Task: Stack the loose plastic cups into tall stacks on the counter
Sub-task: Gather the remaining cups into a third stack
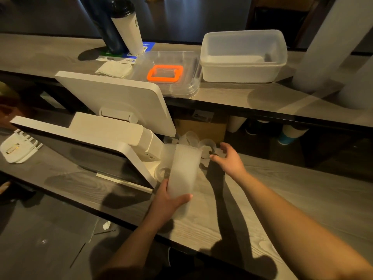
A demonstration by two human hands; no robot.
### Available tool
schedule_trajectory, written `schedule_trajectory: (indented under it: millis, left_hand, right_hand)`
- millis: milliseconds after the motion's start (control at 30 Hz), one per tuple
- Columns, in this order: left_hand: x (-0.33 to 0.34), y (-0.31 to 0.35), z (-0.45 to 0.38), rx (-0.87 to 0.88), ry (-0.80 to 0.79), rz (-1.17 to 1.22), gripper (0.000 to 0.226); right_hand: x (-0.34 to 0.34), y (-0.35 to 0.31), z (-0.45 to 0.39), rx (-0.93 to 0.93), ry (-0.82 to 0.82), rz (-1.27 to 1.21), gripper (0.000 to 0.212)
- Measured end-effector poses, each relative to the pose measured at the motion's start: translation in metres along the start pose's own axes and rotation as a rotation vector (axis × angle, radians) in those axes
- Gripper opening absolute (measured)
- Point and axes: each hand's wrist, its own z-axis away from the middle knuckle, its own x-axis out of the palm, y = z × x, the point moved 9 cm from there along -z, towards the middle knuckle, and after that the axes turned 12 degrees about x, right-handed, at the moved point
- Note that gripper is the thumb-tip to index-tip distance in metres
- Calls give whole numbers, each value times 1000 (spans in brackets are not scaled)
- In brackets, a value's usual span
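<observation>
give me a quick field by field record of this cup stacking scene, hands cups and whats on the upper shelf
left hand: grips the cup stack low down
right hand: fingers spread, reaching the loose cups; grip not yet clear
loose cups: clustered on the counter behind the stack
upper shelf: clear tub, lid with orange handle, lidded white cup

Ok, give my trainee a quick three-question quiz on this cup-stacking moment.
1. True or false: the left hand grips the stack of cups.
2. What is the right hand reaching toward: A) the orange-rimmed lid, B) the loose cups, C) the plastic tub?
3. Fill in: the white screen stands to the ___ of the stack.

Key: 1 true; 2 B; 3 left.
</observation>
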Motion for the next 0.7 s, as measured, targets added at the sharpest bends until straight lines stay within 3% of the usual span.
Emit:
schedule_trajectory:
  millis: [233,367,700]
  left_hand:
    - [-2,-11,-11,-89,16,5,86]
    - [-2,-16,-14,-113,1,-32,75]
    - [-5,-20,-16,-117,10,-18,78]
  right_hand:
    - [26,-1,-35,25,-48,155,99]
    - [36,-7,-49,17,-29,254,93]
    - [45,-2,-67,46,10,410,92]
